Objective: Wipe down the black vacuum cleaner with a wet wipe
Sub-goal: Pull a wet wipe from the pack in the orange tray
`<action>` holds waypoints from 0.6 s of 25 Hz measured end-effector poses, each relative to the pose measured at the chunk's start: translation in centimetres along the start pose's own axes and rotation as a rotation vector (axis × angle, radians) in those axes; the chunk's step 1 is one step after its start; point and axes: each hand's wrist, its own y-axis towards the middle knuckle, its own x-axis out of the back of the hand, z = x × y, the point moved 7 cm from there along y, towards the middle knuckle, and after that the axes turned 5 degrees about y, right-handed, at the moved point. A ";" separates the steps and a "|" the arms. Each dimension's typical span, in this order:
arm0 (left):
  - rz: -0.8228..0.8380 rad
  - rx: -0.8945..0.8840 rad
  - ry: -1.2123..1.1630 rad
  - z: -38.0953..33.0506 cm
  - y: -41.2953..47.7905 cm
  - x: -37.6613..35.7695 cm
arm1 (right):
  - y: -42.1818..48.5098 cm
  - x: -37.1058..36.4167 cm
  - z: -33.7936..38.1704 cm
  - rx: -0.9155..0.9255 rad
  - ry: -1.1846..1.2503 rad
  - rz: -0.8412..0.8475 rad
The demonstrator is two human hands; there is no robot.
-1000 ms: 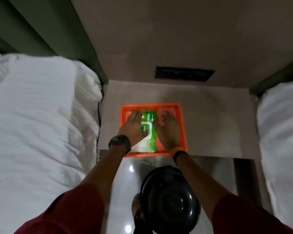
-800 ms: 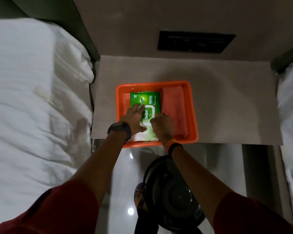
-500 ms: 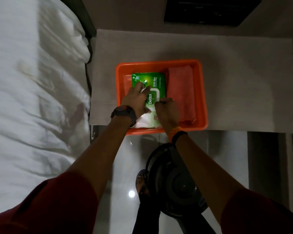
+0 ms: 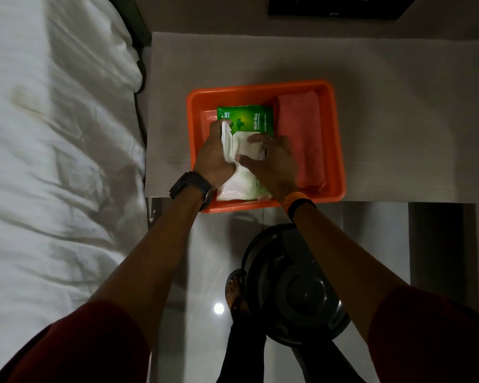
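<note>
A green and white pack of wet wipes (image 4: 253,120) lies in an orange tray (image 4: 335,150) on a grey bedside table. My left hand (image 4: 215,158) holds the pack's white flap lifted at the left side. My right hand (image 4: 271,161) presses on the pack, its fingers at the opening where white wipe shows. The black round vacuum cleaner (image 4: 293,288) stands on the glossy floor below the tray, partly hidden by my right forearm.
A folded pink cloth (image 4: 302,134) lies in the tray's right half. A white bed (image 4: 53,161) fills the left side. Another white bed edge shows at the far right. A dark panel (image 4: 335,5) is set in the wall behind the table (image 4: 398,120).
The view has tilted down and closer. My left hand has peeled the pack's flap up, and my right hand's fingers have moved onto the opening.
</note>
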 end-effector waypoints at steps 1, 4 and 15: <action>-0.020 -0.009 0.000 0.0 0.0 -0.1 | 0.0 -0.1 0.1 0.018 -0.029 -0.016; -0.049 -0.037 -0.017 -0.2 -0.3 -0.6 | 0.1 0.3 0.3 0.053 0.043 -0.104; 0.074 -0.242 0.728 -1.6 -3.0 -5.3 | -5.7 8.6 -4.9 -0.258 0.924 -0.401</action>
